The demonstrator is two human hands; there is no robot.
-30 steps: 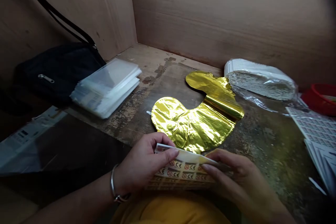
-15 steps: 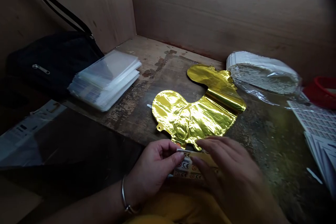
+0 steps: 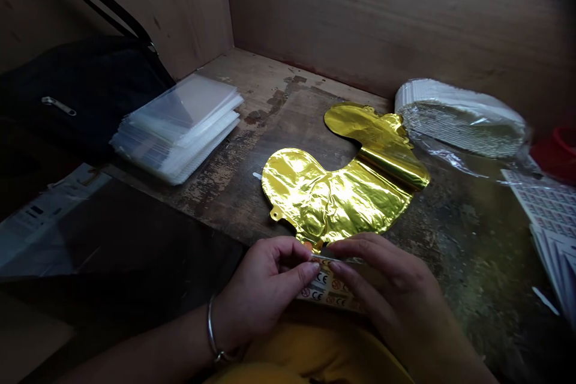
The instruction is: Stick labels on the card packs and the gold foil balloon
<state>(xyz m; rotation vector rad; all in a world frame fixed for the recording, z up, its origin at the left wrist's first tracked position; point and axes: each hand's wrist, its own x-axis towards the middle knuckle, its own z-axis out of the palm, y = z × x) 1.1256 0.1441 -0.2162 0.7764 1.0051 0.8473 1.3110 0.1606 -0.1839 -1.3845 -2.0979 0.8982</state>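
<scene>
While L hand (image 3: 270, 291) pinches the white paper sheet of CE-marked stickers (image 3: 330, 295) by its upper edge, prob. to steady it, R hand (image 3: 396, 288) sits alongside, pinch unclear, nearside of the flat, curved gold foil shape (image 3: 342, 198).

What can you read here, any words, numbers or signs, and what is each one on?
"CE": repeated on the sticker sheet.
Round reddish signs, beside the "CE" marks on that same sheet: their inner detail is too small to make out.
Printed sheet at right: too small to read.
Clear packet at left: print too blurred to read.
</scene>
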